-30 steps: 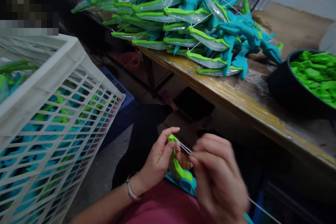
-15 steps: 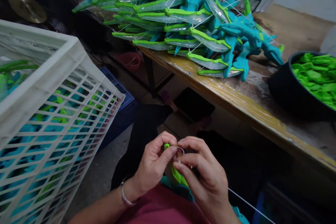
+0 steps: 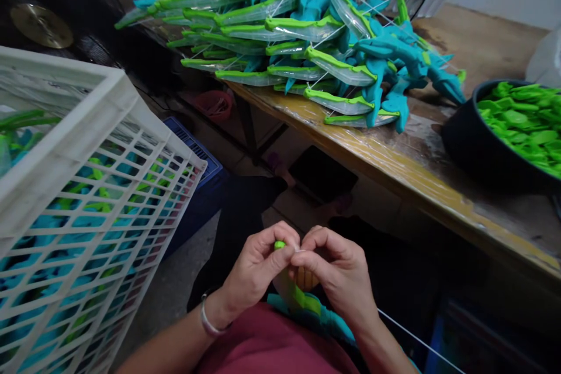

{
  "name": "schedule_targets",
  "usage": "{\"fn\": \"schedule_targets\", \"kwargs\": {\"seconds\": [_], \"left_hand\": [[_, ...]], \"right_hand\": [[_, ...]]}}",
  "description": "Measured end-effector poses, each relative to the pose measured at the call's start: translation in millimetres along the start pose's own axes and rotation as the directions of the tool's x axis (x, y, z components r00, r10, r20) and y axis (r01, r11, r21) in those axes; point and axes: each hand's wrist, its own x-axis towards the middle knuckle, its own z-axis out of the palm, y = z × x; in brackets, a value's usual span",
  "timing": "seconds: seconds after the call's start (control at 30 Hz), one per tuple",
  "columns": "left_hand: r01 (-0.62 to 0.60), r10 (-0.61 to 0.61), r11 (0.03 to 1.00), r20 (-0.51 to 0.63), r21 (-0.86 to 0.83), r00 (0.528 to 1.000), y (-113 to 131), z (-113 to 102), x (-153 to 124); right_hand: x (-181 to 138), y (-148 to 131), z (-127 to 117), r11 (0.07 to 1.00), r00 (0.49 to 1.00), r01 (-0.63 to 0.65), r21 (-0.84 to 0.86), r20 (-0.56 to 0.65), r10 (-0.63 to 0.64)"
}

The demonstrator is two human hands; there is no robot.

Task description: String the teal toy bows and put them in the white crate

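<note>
Left hand: your left hand [image 3: 258,269] is low before your body, wrist bent, fingers curled. Thumb and forefinger are pressed together and pinch the green tip of the toy bow [image 3: 307,302].
Right hand: your right hand [image 3: 337,274] faces the left one, knuckles up. Its fingertips are closed together and touch the left fingertips at that same tip, pinching the white string [image 3: 416,339] there.
Toy bow: one, over your lap between both hands, standing nearly upright, green above and teal below.
String: one, it runs from under your right wrist down to the lower right edge.
Bracelet: one bracelet [image 3: 205,321] on your left wrist.
White crate: one white crate [image 3: 87,146] just to your left, with green and teal pieces inside, too many to count.
Blue crate: one blue crate [image 3: 197,146] on the floor behind it.
Table: one table [image 3: 416,169] ahead, well apart from your hands.
Pile: one pile of bows [image 3: 307,41] on the table; I cannot count them exactly.
Bowl: one black bowl [image 3: 473,146] at the right on the table, full of green parts [image 3: 526,123].
Change: a second ago your right hand was apart from the left and drew the string tight; half a second ago a small loop showed at the tip. Now the fingertips meet and the loop is hidden.
</note>
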Motion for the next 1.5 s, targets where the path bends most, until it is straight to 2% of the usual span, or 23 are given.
{"fn": "schedule_targets", "kwargs": {"seconds": [0.1,0.23,0.33,0.43,0.53,0.6,0.67,0.73,0.87,1.03,1.13,1.23,1.37,1.5], "left_hand": [[0.033,-0.029,0.997,-0.061,0.063,0.998,-0.2,2.8,-1.0],[0.092,-0.083,0.992,-0.105,0.090,0.991,0.5,3.7,-1.8],[0.099,-0.095,0.992,-0.052,0.080,0.994,2.2,1.8,-0.3],[0.092,-0.091,0.994,-0.026,0.061,0.996,3.0,-0.3,0.9],[0.100,-0.098,0.995,-0.073,0.024,0.992,2.0,-0.9,0.0],[0.102,-0.100,0.994,-0.088,0.025,0.991,1.1,-0.6,-1.2],[0.106,-0.101,0.993,-0.080,0.052,0.992,0.8,-0.4,-2.0],[0.110,-0.105,0.991,-0.063,0.079,0.993,1.3,-0.4,-2.0],[0.123,-0.120,0.989,-0.040,0.081,0.992,3.3,-0.1,-1.0],[0.170,-0.162,0.983,-0.101,0.075,0.982,1.6,0.8,-0.4],[0.192,-0.182,0.979,-0.136,0.065,0.974,-1.5,1.0,0.2],[0.201,-0.192,0.978,-0.143,0.051,0.971,-3.1,1.6,1.3],[0.189,-0.179,0.980,-0.138,0.060,0.974,-1.2,2.0,2.1],[0.170,-0.156,0.978,-0.118,0.119,0.981,1.2,0.0,1.6]], "right_hand": [[-1.2,-3.1,-3.2,0.960,0.982,0.186,-0.210,0.013,-0.188],[-5.9,-10.7,-5.6,0.808,0.922,0.380,-0.449,0.113,-0.371],[-6.9,-13.8,-5.4,0.694,0.861,0.487,-0.531,0.158,-0.483],[-5.5,-13.3,-4.7,0.647,0.828,0.542,-0.536,0.213,-0.518],[-5.8,-9.7,-3.8,0.719,0.870,0.485,-0.499,0.194,-0.452],[-7.0,-7.0,-3.3,0.811,0.923,0.377,-0.447,0.114,-0.366],[-7.7,-5.4,-3.2,0.867,0.951,0.298,-0.401,0.042,-0.307],[-7.5,-4.9,-3.4,0.854,0.942,0.321,-0.409,0.039,-0.335],[-6.8,-4.0,-3.1,0.729,0.878,0.454,-0.512,0.117,-0.465],[-10.0,1.7,-0.7,0.609,0.817,0.515,-0.604,0.130,-0.562],[-11.9,4.0,0.5,0.566,0.799,0.517,-0.643,0.125,-0.588],[-13.1,4.1,1.2,0.578,0.800,0.495,-0.649,0.080,-0.595],[-14.4,1.7,1.0,0.635,0.830,0.449,-0.629,0.030,-0.557],[-14.3,-2.1,-0.6,0.697,0.874,0.433,-0.572,0.077,-0.480]]}}
